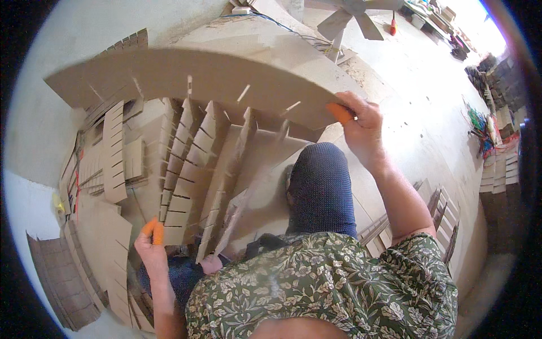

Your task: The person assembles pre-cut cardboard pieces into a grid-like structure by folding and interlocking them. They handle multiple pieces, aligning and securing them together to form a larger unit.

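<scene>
- The long cardboard strip lies on the far side of the row of slotted strips, beyond the person's raised knee.
- Its long axis runs left to right, its edge curving in the wide view; one end points to the far left, the other ends at the right hand.
- The right hand is clearly nearer: its fingers, one in an orange cover, pinch the right end of the strip.
- The left hand, well apart from it, appears to pinch the near end of one slotted strip.
- The slotted strips stand on edge, side by side, running from near to far, roughly crosswise to the long strip.
- Their far ends meet its near edge in view; whether the slots interlock cannot be told.
</scene>
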Available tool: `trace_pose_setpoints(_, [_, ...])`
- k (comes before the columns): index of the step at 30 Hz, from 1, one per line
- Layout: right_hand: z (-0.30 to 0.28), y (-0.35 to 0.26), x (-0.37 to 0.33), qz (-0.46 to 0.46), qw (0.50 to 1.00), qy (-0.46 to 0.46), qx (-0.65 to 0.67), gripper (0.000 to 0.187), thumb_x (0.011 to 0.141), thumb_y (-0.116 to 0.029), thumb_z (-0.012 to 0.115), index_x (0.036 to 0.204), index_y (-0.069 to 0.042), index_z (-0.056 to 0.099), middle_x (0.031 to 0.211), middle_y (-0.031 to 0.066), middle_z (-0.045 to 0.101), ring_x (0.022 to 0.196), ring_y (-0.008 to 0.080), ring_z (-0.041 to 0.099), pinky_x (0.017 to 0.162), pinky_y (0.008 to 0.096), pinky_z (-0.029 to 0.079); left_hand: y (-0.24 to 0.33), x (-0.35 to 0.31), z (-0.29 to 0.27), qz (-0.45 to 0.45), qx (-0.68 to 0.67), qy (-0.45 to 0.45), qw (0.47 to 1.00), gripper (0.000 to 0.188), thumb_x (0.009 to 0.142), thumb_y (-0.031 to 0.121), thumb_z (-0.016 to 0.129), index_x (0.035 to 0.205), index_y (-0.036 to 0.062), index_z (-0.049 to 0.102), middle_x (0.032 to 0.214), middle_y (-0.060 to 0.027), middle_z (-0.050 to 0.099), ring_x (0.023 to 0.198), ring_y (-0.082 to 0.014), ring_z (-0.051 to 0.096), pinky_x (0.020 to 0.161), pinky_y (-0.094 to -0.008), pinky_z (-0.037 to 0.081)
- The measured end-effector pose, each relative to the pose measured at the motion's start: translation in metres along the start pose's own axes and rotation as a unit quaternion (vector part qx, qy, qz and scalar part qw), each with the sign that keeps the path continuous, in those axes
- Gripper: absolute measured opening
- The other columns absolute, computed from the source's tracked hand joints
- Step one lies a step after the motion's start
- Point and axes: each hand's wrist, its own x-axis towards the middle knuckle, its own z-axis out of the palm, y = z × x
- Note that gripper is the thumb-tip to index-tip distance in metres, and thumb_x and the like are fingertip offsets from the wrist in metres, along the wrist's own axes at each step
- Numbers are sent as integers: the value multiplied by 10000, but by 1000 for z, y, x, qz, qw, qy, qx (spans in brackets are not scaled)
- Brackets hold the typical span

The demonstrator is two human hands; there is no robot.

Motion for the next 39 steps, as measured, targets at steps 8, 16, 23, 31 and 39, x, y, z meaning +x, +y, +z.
trace_pose_setpoints(8, [-5, -12, -10, 2, 999, -31, -18, 79, 835, 34, 625, 908, 13, 644, 728, 114, 651, 631, 153, 618, 573, 275, 480, -2, -2, -3, 58, 39, 47, 996, 188, 897, 63, 622, 1045, -50, 655, 945, -68, 673, 846, -106, 583, 788, -252, 470])
trace_pose_setpoints(16, [12, -9, -29, 28, 998, -58, 9, 56, 784, 33, 622, 827, 4, 602, 713, 181, 594, 644, 334, 613, 571, 354, 478, -13, -1, -11, 53, 32, 60, 996, 179, 895, 59, 623, 1036, -49, 650, 945, -59, 665, 850, -114, 586, 784, -255, 469])
trace_pose_setpoints(23, [35, -18, -28, 27, 996, -85, -31, 37, 778, 15, 620, 790, -7, 592, 726, 178, 597, 660, 360, 615, 578, 379, 479, -12, 15, -33, -29, -4, 95, 995, 190, 906, 92, 614, 1036, -42, 647, 953, -63, 664, 892, -119, 584, 836, -262, 457])
trace_pose_setpoints(31, [54, -17, -32, 10, 991, -107, -77, 60, 769, -30, 617, 827, -37, 600, 767, 177, 617, 701, 377, 625, 602, 412, 502, -19, 25, -33, 192, 82, 110, 972, 169, 873, 33, 623, 1037, 0, 648, 1116, -117, 624, 1039, -221, 581, 928, -332, 440])
trace_pose_setpoints(39, [51, -33, -29, -9, 992, -66, -108, 64, 771, -23, 596, 828, -48, 584, 778, 170, 613, 699, 383, 626, 597, 437, 503, 46, 62, 7, 301, 157, 21, 940, 209, 862, 45, 631, 1066, 0, 626, 1140, -122, 607, 1064, -253, 577, 934, -346, 444])
